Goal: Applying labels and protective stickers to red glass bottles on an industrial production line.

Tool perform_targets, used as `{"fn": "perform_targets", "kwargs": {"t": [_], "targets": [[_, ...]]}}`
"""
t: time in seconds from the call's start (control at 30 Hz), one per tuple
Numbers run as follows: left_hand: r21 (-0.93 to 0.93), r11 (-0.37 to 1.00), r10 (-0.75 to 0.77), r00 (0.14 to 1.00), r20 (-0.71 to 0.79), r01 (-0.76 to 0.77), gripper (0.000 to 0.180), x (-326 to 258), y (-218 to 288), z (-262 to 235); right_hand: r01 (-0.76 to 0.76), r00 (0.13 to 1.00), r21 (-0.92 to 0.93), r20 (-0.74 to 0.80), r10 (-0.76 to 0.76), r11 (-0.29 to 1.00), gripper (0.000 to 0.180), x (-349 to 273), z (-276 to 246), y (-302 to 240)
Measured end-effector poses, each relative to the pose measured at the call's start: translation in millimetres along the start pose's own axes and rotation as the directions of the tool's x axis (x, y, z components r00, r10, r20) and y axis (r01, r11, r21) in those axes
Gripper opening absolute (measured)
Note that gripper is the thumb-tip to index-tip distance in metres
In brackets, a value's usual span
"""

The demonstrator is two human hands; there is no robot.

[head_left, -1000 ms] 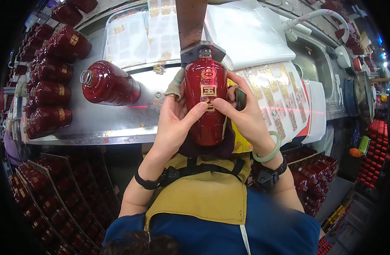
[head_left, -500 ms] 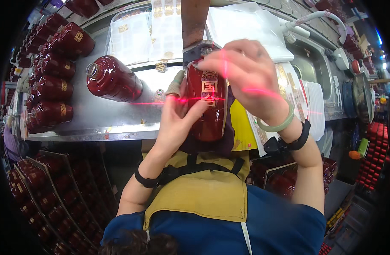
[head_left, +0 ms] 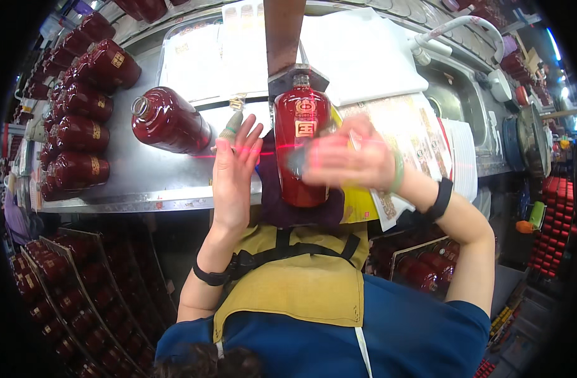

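Note:
A dark red glass bottle (head_left: 307,179) with gold characters lies on a dark purple cloth (head_left: 272,183), its clear neck pointing away from me against a metal stop (head_left: 320,82). My left hand (head_left: 233,173) is open beside the bottle's left side, apart from it, fingers spread. A pale finger cot (head_left: 232,126) covers one of its fingertips. Over the bottle's lower half passes my right hand (head_left: 357,160), smeared by motion, and it hides part of the gold lettering. A blurred dark grey patch shows at its fingertips; I cannot make out what it is.
Another red bottle (head_left: 172,123) lies to the left, near rows of stacked red bottles (head_left: 80,132). White sheets (head_left: 357,57) and printed label sheets (head_left: 401,132) cover the right side, beside a metal sink (head_left: 461,104). A metal post (head_left: 284,38) rises behind the bottle; red laser lines cross it.
My left hand has let go of the bottle and drawn away to the left, fingers spreading. My right hand has come down from near the neck to the bottle's lower half.

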State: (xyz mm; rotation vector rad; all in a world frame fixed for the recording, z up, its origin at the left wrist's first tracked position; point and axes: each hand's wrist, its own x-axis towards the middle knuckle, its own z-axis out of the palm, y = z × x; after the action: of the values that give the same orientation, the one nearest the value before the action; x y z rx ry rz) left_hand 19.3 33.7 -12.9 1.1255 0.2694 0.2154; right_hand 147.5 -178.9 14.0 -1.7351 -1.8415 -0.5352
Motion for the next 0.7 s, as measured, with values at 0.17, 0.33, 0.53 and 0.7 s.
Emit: {"fn": "perform_targets", "kwargs": {"t": [0.17,0.33,0.53,0.7], "targets": [[0.019,1.0,-0.013,1.0,-0.021,0.013,0.072,-1.5,-1.2,-2.2,-0.418,0.89,0.166,-0.12,0.439,0.893,0.029,19.6,4.4,3.2],[0.018,1.0,-0.006,1.0,-0.021,0.007,0.073,-6.0,3.0,1.9,-0.201,0.978,-0.304,-0.112,0.174,0.931,0.021,21.9,-2.4,17.6],[0.044,0.999,-0.02,0.998,-0.058,0.022,0.074,-3.0,5.6,3.3,-0.314,0.936,-0.077,0.145,0.322,0.946,0.025,57.3,10.0,6.6],[0.054,0.998,-0.017,0.999,-0.047,0.02,0.075,-4.4,4.7,0.8,-0.041,0.997,-0.398,0.049,0.066,0.916,0.025,57.1,-1.8,28.9]]}}
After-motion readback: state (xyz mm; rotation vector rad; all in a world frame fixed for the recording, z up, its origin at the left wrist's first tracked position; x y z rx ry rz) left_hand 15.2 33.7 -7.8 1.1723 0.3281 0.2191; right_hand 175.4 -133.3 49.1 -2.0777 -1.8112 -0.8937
